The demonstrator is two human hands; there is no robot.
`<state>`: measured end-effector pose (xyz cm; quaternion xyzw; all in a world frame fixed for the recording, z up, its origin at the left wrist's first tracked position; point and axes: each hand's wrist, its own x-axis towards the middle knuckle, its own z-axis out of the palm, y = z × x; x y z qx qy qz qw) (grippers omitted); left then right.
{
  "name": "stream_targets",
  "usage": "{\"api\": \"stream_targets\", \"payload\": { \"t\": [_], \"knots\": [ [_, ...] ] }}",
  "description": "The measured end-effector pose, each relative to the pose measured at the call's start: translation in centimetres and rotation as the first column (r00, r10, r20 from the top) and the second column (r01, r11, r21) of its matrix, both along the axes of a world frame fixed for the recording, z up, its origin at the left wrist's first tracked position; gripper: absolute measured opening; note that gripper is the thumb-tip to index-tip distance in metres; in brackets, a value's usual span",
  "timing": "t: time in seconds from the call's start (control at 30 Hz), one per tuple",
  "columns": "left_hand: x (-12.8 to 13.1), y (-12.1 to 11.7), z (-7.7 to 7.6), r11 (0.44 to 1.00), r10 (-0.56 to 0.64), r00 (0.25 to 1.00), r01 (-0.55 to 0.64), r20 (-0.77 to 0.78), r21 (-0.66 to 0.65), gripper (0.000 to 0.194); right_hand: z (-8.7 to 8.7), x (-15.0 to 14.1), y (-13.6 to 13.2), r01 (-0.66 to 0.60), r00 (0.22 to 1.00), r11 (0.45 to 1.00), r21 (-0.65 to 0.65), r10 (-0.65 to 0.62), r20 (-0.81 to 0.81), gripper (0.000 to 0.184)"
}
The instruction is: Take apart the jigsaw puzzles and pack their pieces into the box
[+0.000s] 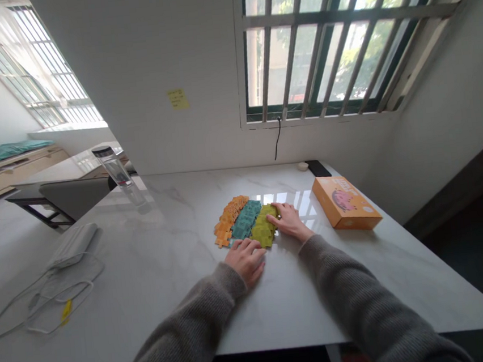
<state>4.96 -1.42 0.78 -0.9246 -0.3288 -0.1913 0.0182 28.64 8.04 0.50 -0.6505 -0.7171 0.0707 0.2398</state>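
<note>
Resting open on the marble counter (pixel 155 257), the left hand (pixel 246 262) holds nothing, its fingertips (pixel 260 251) just beside the lower edge of a patch of interlocking puzzle pieces (pixel 245 220). The right hand (pixel 286 222) is also unclenched, lying at the patch's right side with its fingers (pixel 272 217) laid over the yellow-green band (pixel 264 228). It shows no clear grip on any piece. The patch runs in three side-by-side bands: the orange band (pixel 228 222) farthest from the right hand, the teal band (pixel 245 219) in the middle, and the yellow-green one touching that hand. Just right of the right hand lies an orange box (pixel 345 203), tilted on the counter. Well to the left stands a clear bottle (pixel 115 173) with a black cap.
</note>
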Motion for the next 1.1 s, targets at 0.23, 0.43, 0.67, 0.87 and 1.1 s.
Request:
{"api": "stream_targets", "payload": {
  "t": [0.23,0.43,0.67,0.87,1.1],
  "knots": [
    [0.8,0.0,-0.1,0.999,-0.041,0.999,0.041,0.018,-0.015,0.032,0.0,-0.1,-0.3,-0.116,0.937,0.991,0.072,0.134,-0.324,0.038],
    [0.6,0.3,-0.4,0.998,-0.044,0.997,0.046,0.066,-0.044,0.031,0.3,-1.6,-0.9,0.009,0.988,0.999,0.043,-0.002,-0.156,0.038],
    [0.5,0.6,-0.9,0.995,-0.063,0.994,0.071,0.093,-0.077,0.035,0.7,-1.8,-0.6,0.014,0.999,1.0,0.006,-0.014,-0.05,0.043],
    [-3.2,2.0,-0.1,0.997,0.073,0.98,-0.074,0.187,-0.002,0.034,1.1,-1.7,-2.3,-0.045,0.997,0.986,0.162,0.055,-0.059,0.056],
    [-8.7,1.9,-0.8,0.973,0.23,0.962,-0.225,0.146,-0.05,0.052,0.8,-1.4,-1.5,-0.046,0.998,0.999,-0.002,0.046,0.03,0.081]
  ]
}}
